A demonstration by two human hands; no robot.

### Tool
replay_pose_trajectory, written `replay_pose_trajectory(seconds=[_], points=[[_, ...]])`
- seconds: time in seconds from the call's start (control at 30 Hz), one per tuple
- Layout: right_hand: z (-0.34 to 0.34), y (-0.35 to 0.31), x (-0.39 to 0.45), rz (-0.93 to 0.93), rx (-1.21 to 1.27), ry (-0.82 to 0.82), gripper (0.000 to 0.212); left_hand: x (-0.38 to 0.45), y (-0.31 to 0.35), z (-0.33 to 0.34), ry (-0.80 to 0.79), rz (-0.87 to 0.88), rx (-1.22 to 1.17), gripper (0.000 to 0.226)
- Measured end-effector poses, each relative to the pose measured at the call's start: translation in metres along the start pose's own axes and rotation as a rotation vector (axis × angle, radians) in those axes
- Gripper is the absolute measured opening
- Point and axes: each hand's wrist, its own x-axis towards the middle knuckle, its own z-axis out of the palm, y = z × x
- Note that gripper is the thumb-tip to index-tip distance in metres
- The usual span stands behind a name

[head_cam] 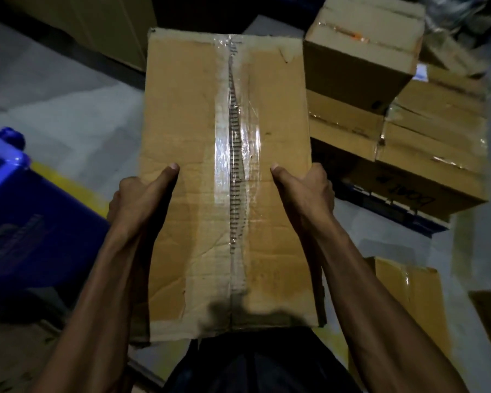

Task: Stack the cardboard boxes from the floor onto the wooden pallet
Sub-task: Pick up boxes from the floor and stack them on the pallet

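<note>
Head view: creased cardboard box (227, 177), clear-taped along its seam.

held box (227, 177) centre, stacked boxes (394, 109) right, bin (26, 222) left

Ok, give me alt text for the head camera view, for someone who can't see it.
Both hands, left hand and right hand, grip the sides of a taped cardboard box held at waist height. Stacked boxes sit ahead on the right; a blue bin stands left.
</note>
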Motion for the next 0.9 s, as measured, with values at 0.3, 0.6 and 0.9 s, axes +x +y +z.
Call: replay_pose_trajectory(seconds=[0.3, 0.6, 0.9], points=[[0.047, -0.078, 0.085, -0.039, 0.013, -0.057, 0.069, 0.084, 0.066, -0.023, 0.062, 0.023, 0.030, 0.094], [0.094, -0.187, 0.232, -0.065, 0.029, -0.057, 0.075, 0.223, 0.183, -0.021, 0.064, 0.042, -0.003, 0.097], [0.096, -0.267, 0.325, -0.040, 0.073, 0.048, 0.068, 0.324, 0.292, -0.019, -0.027, 0.159, -0.024, 0.081]])
